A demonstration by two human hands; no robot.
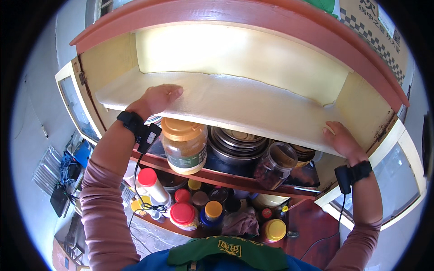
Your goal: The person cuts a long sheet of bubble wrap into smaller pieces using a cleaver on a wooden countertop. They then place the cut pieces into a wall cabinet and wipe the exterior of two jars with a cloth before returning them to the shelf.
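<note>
A pale sheet liner (217,98) covers the upper shelf of a wooden cabinet, its back edge wavy against the cream back panel (244,50). My left hand (159,98) rests on the liner toward the left, its thumb pointing right and its other fingers partly hidden behind it. Toward the right end, my right hand (340,139) is at the liner's front edge with thumb and fingers apart. Neither hand shows an object in its grasp. Below my left hand stands a large plastic jar (184,145) with an orange lid.
Nested metal bowls (237,155) and an open clear jar (276,166) with dark contents stand on the lower shelf. Glazed doors (76,101) swing out at both sides. Several lidded jars, one red-lidded (183,214), crowd below. A cardboard box (376,37) sits on top. Cables hang from both wrist straps.
</note>
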